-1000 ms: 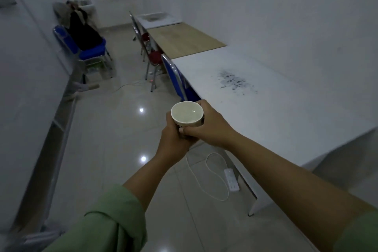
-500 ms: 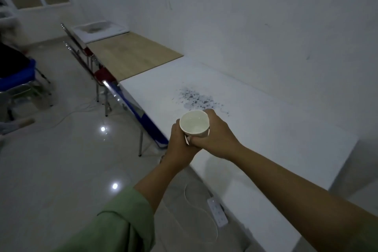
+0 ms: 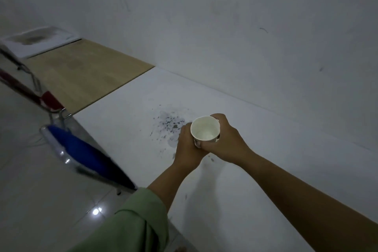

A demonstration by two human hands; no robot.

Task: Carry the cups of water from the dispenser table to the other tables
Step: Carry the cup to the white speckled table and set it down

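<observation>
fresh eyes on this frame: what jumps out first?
A white paper cup, held upright in both hands, left hand and right hand, over the middle of a white table. Just left of the cup, a patch of dark grey specks mars the tabletop. At the table's left edge stands a blue chair.

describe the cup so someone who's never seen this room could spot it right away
Start at the long white table against the wall, next to a wooden-topped table. Over it, by a patch of dark grey specks, the left hand and right hand clasp a small white cup. It is the only cup in view, open top facing up.
</observation>
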